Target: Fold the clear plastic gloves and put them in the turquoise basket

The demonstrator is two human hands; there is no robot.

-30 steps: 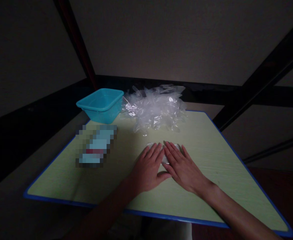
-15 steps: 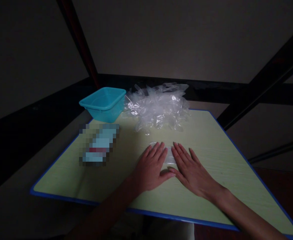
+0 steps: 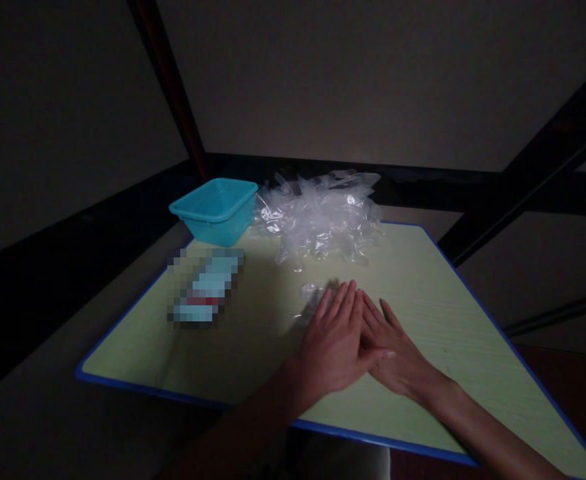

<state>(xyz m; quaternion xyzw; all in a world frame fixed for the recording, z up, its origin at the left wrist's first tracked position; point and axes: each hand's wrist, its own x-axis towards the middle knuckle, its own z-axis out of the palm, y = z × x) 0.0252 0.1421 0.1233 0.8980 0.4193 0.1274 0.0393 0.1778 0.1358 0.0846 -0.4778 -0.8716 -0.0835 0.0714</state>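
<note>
A clear, thin plastic piece (image 3: 311, 292), apparently a disposable glove, lies flat on the table, its left part showing past my fingers. My left hand (image 3: 333, 341) is open, palm down, with its fingers stretched forward over the plastic. Its thumb crosses onto my right hand (image 3: 401, 355), which also rests open and flat, fingers pointing forward and left. The two hands touch, and the left one overlaps the right fingers. Most of the plastic piece is hidden beneath them. Beyond the hands sits a heap of clear plastic gloves (image 3: 325, 217).
A turquoise plastic basin (image 3: 220, 227) stands at the table's far left corner. Nearer to me lies a pixelated flat object (image 3: 207, 287). The pale green table (image 3: 453, 353) has a blue edge. Dark beams and a wall rise behind it.
My left hand has slid right, from beside the right hand to overlapping it. More of the plastic's left part shows. The view has shifted slightly.
</note>
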